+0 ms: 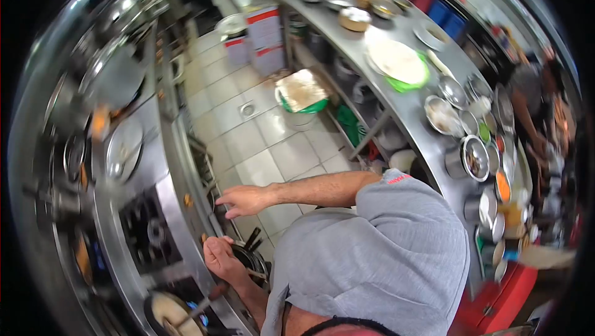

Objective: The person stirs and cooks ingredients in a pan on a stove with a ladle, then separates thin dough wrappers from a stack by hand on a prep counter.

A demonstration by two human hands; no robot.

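My right hand (243, 201) reaches over the floor to the front edge of the steel stove (168, 196), fingers stretched out and thumb apart, holding nothing. Below it in the picture, my left hand (221, 258) is closed at the stove's front rail; what it grips, if anything, is hidden. Near my left wrist, the brown handle (218, 290) of a pan (162, 311) juts over the stove edge. That pan holds something pale and a utensil, with blue flame beside it. An unlit-looking burner (155, 234) lies above it. Black-handled pans (253, 255) hang or stand below the rail.
A lidded pan (124, 148) and large pots (113, 77) line the left side. A long steel counter (396, 97) with bowls and food runs along the right. On the tiled floor stand a covered bucket (302, 91) and boxes (266, 38). Another person (527, 91) works far right.
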